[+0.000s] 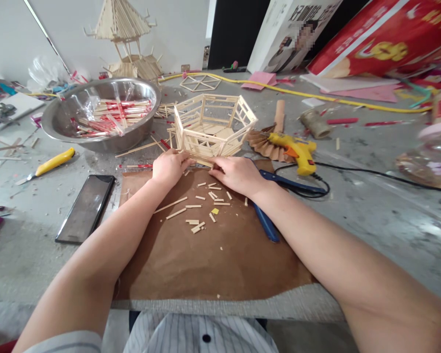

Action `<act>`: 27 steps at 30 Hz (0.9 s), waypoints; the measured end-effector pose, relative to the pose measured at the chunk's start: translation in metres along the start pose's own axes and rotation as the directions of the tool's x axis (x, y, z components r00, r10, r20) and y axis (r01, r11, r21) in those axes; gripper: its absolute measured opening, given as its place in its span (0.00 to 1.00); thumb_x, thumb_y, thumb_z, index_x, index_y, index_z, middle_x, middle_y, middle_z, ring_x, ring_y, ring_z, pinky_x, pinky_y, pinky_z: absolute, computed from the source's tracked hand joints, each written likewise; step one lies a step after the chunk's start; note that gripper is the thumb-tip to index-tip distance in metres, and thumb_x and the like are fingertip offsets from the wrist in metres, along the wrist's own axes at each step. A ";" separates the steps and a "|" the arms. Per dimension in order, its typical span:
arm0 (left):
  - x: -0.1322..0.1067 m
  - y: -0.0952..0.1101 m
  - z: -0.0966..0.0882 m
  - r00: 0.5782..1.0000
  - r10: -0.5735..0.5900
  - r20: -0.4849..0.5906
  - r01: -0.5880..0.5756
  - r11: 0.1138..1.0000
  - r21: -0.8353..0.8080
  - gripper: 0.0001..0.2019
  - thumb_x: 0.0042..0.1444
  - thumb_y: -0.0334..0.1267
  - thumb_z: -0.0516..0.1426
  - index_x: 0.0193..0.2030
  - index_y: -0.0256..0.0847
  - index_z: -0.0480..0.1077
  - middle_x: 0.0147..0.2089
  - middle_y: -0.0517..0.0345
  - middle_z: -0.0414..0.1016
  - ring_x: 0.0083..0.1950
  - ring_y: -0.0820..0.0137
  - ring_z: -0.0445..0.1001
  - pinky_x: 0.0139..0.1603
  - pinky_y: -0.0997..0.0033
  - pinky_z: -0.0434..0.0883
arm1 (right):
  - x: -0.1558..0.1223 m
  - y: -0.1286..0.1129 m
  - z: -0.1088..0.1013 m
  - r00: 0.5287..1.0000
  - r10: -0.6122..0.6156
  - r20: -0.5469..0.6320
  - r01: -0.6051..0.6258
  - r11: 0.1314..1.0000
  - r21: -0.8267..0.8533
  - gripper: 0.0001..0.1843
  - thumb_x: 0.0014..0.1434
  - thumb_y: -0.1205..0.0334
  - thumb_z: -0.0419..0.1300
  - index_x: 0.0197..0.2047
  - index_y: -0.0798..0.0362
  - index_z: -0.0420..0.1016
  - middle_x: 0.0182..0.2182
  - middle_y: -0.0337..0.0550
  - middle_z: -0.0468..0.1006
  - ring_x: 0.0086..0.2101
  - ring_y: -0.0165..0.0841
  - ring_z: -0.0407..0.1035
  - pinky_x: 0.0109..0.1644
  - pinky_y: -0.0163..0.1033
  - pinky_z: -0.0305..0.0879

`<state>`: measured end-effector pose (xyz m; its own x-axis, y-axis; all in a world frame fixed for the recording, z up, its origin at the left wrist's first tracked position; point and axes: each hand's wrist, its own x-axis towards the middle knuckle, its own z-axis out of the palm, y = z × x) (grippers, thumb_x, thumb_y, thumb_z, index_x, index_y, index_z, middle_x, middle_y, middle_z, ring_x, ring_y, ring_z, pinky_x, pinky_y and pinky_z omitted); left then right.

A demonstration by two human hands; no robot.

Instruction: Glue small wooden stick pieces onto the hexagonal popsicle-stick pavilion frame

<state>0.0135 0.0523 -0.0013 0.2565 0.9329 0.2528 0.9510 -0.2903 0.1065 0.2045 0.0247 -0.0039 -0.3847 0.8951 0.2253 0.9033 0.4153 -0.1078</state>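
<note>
2 bare hands meet at the near edge of a 6-sided stick frame (220,131), which stands at the middle of the worktop (18,260), just beyond the far edge of a brown sheet (213,264). The right hand (238,171) is narrow, its thumb and fingers pinching that near edge at the right. The left hand (169,169) has its fingers bent and touching the same edge from the left; I cannot tell whether they close on it. A thin strip of wood shows between the 2 sets of fingertips.

Short stick pieces (194,206) lie scattered on the sheet, near the hands. A blue-handled tool (266,223) lies partly under the right forearm, and a yellow glue gun (301,157) rests to the right of the frame. At far left, a metal bowl (95,142) holds more sticks (113,115).

The step in hand appears to be seating or pressing a strip along the frame's near side. The next move, as I judge it, calls for steady, light pressure from both hands, keeping the strip aligned without bending the slender posts.
</note>
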 end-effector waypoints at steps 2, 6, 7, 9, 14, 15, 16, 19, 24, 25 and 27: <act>0.000 0.000 0.000 1.000 -0.002 -0.004 0.002 1.000 -0.008 0.18 0.56 0.54 0.48 0.44 0.51 0.73 0.42 0.56 0.73 0.41 0.67 0.72 0.36 0.73 0.64 | 0.000 0.000 0.000 1.000 -0.007 0.005 0.007 1.000 0.007 0.19 0.58 0.58 0.53 0.51 0.53 0.70 0.39 0.47 0.78 0.40 0.40 0.72 0.37 0.39 0.60; -0.002 0.001 -0.001 1.000 -0.011 -0.018 0.010 0.999 -0.045 0.18 0.56 0.53 0.49 0.45 0.50 0.73 0.43 0.55 0.74 0.41 0.66 0.73 0.37 0.72 0.65 | 0.000 0.002 0.001 1.000 -0.012 -0.006 0.012 1.000 0.019 0.18 0.58 0.58 0.54 0.50 0.54 0.70 0.38 0.47 0.78 0.39 0.40 0.72 0.37 0.39 0.61; -0.002 0.001 -0.001 0.999 -0.008 -0.032 0.006 0.998 -0.061 0.18 0.56 0.53 0.48 0.46 0.50 0.72 0.43 0.55 0.74 0.41 0.66 0.73 0.38 0.72 0.66 | -0.001 0.002 0.001 1.000 -0.011 -0.009 0.011 1.000 0.022 0.18 0.58 0.58 0.54 0.50 0.54 0.70 0.38 0.47 0.78 0.39 0.40 0.72 0.37 0.39 0.61; -0.003 -0.001 -0.001 0.998 -0.004 -0.067 -0.003 0.996 -0.094 0.18 0.57 0.50 0.48 0.47 0.48 0.72 0.42 0.54 0.75 0.41 0.67 0.73 0.39 0.72 0.66 | -0.001 0.002 0.002 1.000 -0.009 -0.013 0.009 1.000 0.029 0.18 0.58 0.59 0.53 0.50 0.54 0.70 0.38 0.47 0.78 0.39 0.40 0.72 0.38 0.39 0.61; -0.004 -0.009 0.001 0.987 -0.033 -0.155 0.001 0.979 -0.203 0.15 0.56 0.41 0.50 0.45 0.40 0.73 0.39 0.53 0.77 0.40 0.67 0.73 0.41 0.72 0.66 | -0.001 0.003 0.002 1.000 0.001 -0.012 0.000 0.999 0.050 0.18 0.58 0.60 0.53 0.50 0.55 0.70 0.39 0.48 0.78 0.40 0.40 0.72 0.41 0.39 0.62; -0.003 -0.011 0.001 0.985 -0.049 -0.164 0.011 0.974 -0.226 0.15 0.55 0.40 0.50 0.44 0.40 0.73 0.40 0.53 0.77 0.40 0.67 0.74 0.41 0.72 0.66 | -0.002 0.003 0.003 1.000 0.002 -0.013 -0.002 0.998 0.055 0.18 0.58 0.60 0.53 0.50 0.55 0.71 0.39 0.48 0.78 0.40 0.40 0.71 0.41 0.39 0.62; -0.003 -0.013 0.002 0.984 -0.069 -0.166 0.027 0.969 -0.244 0.14 0.54 0.39 0.51 0.43 0.39 0.73 0.40 0.53 0.77 0.40 0.67 0.74 0.41 0.72 0.66 | -0.002 0.003 0.003 1.000 0.002 -0.015 -0.002 0.998 0.061 0.18 0.58 0.60 0.53 0.50 0.56 0.71 0.39 0.48 0.78 0.40 0.39 0.71 0.41 0.39 0.62; -0.002 -0.016 0.002 0.983 -0.119 -0.142 0.078 0.960 -0.270 0.13 0.53 0.38 0.52 0.41 0.39 0.74 0.39 0.54 0.78 0.40 0.67 0.74 0.41 0.72 0.67 | -0.002 0.004 0.004 1.000 -0.001 -0.021 0.003 0.997 0.080 0.18 0.58 0.60 0.52 0.50 0.56 0.71 0.39 0.48 0.78 0.40 0.39 0.71 0.42 0.39 0.62; -0.001 -0.017 0.002 0.986 -0.144 -0.078 0.117 0.952 -0.282 0.14 0.52 0.37 0.51 0.42 0.41 0.74 0.38 0.56 0.78 0.39 0.68 0.74 0.41 0.72 0.67 | -0.002 0.005 0.005 0.999 -0.006 -0.035 0.010 0.994 0.107 0.17 0.58 0.61 0.53 0.50 0.56 0.71 0.39 0.49 0.78 0.41 0.39 0.71 0.43 0.39 0.62; -0.001 -0.017 0.002 0.987 -0.145 -0.072 0.119 0.950 -0.288 0.14 0.52 0.37 0.51 0.42 0.41 0.74 0.38 0.56 0.78 0.39 0.68 0.74 0.41 0.72 0.67 | -0.002 0.005 0.005 0.999 -0.006 -0.037 0.010 0.994 0.112 0.17 0.58 0.61 0.53 0.49 0.56 0.71 0.39 0.49 0.78 0.41 0.38 0.71 0.43 0.39 0.62; -0.001 -0.017 0.002 0.988 -0.140 -0.068 0.114 0.948 -0.298 0.14 0.52 0.36 0.51 0.44 0.41 0.73 0.38 0.56 0.77 0.38 0.69 0.73 0.41 0.73 0.67 | -0.002 0.005 0.005 0.999 -0.006 -0.041 0.011 0.993 0.120 0.17 0.58 0.61 0.53 0.49 0.56 0.71 0.39 0.49 0.78 0.41 0.38 0.71 0.42 0.38 0.61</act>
<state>-0.0028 0.0568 -0.0050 0.1082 0.9477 0.3003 0.8788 -0.2323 0.4167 0.2090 0.0254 -0.0097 -0.3822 0.8853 0.2650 0.8698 0.4415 -0.2204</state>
